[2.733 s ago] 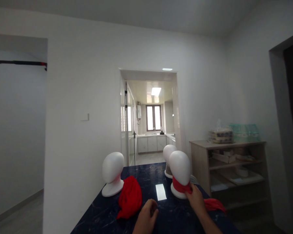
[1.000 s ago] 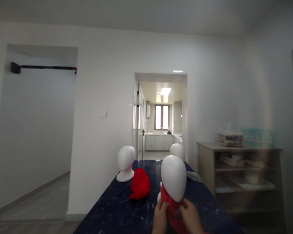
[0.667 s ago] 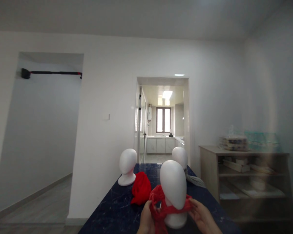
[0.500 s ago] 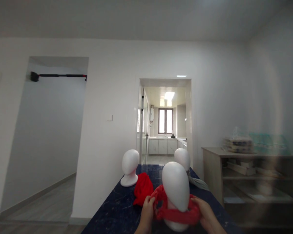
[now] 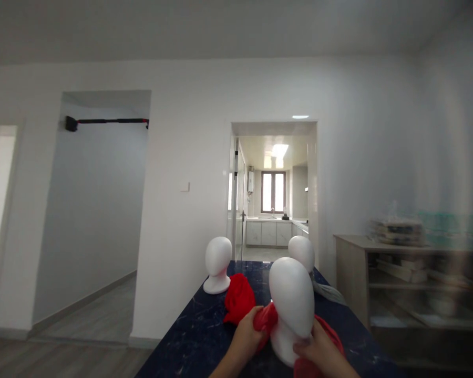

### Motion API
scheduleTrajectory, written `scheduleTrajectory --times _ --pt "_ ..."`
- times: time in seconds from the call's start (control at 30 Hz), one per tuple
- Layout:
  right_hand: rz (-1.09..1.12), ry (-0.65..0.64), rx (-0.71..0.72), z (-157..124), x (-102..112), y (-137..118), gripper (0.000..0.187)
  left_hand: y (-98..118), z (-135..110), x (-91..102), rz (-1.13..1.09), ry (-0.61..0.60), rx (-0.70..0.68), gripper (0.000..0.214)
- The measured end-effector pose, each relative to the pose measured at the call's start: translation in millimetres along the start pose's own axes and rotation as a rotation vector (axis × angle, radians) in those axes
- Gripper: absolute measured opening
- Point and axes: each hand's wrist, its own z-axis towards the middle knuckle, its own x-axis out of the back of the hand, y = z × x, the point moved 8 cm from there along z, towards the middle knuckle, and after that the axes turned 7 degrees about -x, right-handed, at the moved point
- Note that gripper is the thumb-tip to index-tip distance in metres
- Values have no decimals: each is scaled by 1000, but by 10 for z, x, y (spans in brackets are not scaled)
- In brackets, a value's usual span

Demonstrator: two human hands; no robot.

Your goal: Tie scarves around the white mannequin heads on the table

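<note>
Red bunched cloth point(image 5: 266, 319) no longer crosses the near smooth white mannequin head point(image 5: 291, 294), baring its neck's front; your left hand point(image 5: 248, 332) and right hand point(image 5: 320, 346) pinch it.

Head camera, single: faces forward along tabletop point(image 5: 197, 336) toward doorway point(image 5: 274, 128); left hand point(image 5: 249, 329) and right hand point(image 5: 318, 344) near, low in view.

Shelf unit point(image 5: 351, 281), wrapped packs point(image 5: 397, 232) on top, kitchen window point(image 5: 267, 193), wall switch point(image 5: 185, 187)
</note>
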Motion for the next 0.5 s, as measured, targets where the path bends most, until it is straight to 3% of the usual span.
scheduleTrajectory --times 0.13,0.27,0.37,0.5 --pt "268 65 -83 3 -328 9 74 56 -184 -101 462 -129 25 66" --pt "321 97 -152 49 -322 -13 72 79 -332 -34 694 -269 129 44" --pt "374 111 -170 130 -49 -161 66 127 -348 106 690 -299 168 44" --pt "364 364 -249 312 691 -229 72 139 -256 335 213 -327 306 5"
